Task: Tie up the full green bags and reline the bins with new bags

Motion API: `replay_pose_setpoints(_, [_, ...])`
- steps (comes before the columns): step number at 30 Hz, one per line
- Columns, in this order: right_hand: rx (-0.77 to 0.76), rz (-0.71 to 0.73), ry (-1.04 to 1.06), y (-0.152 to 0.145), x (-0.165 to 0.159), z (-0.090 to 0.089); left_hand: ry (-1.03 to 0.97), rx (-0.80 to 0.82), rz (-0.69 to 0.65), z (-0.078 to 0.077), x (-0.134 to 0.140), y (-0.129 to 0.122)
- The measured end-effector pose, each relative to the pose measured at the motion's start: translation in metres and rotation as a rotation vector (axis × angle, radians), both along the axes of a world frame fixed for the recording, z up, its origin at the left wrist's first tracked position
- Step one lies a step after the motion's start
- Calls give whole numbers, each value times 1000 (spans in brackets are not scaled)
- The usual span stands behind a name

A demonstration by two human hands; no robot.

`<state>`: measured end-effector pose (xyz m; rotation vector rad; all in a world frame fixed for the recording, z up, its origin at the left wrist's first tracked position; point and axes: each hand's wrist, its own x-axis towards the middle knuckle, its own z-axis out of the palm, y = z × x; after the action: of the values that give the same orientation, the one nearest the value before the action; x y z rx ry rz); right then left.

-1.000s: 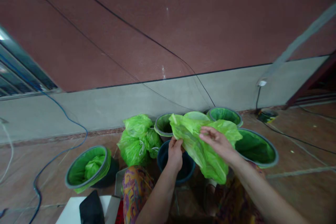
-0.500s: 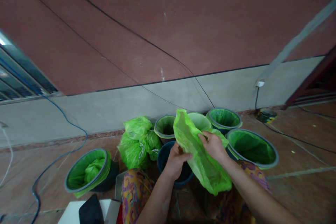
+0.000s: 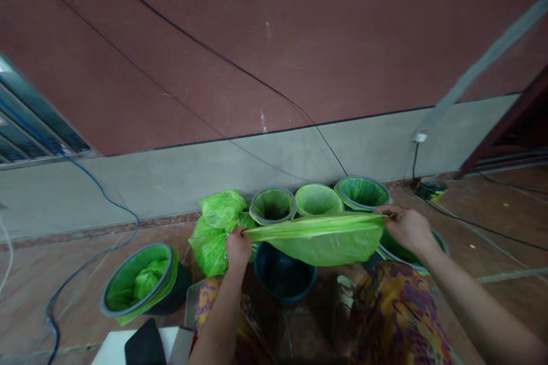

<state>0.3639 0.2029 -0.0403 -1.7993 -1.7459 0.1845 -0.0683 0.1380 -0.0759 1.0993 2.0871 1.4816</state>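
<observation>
The left hand (image 3: 238,247) is closing its grip tight on one end of a green plastic bag (image 3: 319,238), fingers curled around the gathered edge, and the right hand (image 3: 406,228) is pinching the other end just as firmly, so neither grip is showing any open gap. Both arms are reaching forward and spreading wide apart, the left forearm rising nearly straight up from below, the right forearm coming in at a slant from the lower right corner, and the bag is hanging stretched flat between the two hands like a band, its top edge pulled taut and its body sagging a little beneath. The bag is hovering above a dark blue bucket (image 3: 285,276) that is standing unlined on the floor (image 3: 64,274) just in front of the person's patterned clothing (image 3: 396,313). Behind the bag, three lined buckets are standing in a row by the wall: one (image 3: 273,206), a second (image 3: 319,199) and a third (image 3: 362,192). A fourth lined bucket (image 3: 434,238) is sitting mostly hidden under the right hand, and a fifth (image 3: 139,285) is standing well apart on the left. A heap of filled green bags (image 3: 216,228) is lying just beside the left hand; their count is hard to tell.
</observation>
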Motion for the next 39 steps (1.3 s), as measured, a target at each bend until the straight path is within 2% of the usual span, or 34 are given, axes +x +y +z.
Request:
replay_pose_setpoints(4, [-141,143,361,-8,-16,-12,-171,-68,1,-1,-2,8])
replay_pose_setpoints(9, [-381,341,755,-28,-39,-1,-245,-56,-67,-1,-4,8])
replay_pose_setpoints(12, [-588,495,838,-39,-48,7,-229,-50,-74,2,-5,4])
replay_pose_setpoints(15, [-713,581,870,-46,-54,8,-200,-36,-80,4,-6,1])
replay_pose_setpoints(19, [-833,546,980,-50,-61,-2,-206,-43,-81,5,-8,1])
replay_pose_setpoints(22, [-883,532,920,-52,-69,-18,-158,-48,-66,5,-11,2])
replay_pose_setpoints(25, [-816,539,753,-51,-86,-42,-117,-40,-95,6,-12,1])
replay_pose_setpoints(28, [-614,544,588,-49,-112,-62,-76,-54,-157,12,-8,-1])
replay_pose_setpoints(30, [-492,575,479,-51,-135,-65,-10,-63,-187,18,-1,-3])
replay_pose_setpoints(34, [-325,659,291,-64,-189,-48,163,-76,-291,30,26,-8])
replay_pose_setpoints(37, [-239,599,129,-74,-222,-26,286,-39,-341,36,48,-10])
replay_pose_setpoints(39, [-227,541,-2,-77,-232,-15,365,3,-340,37,57,-10])
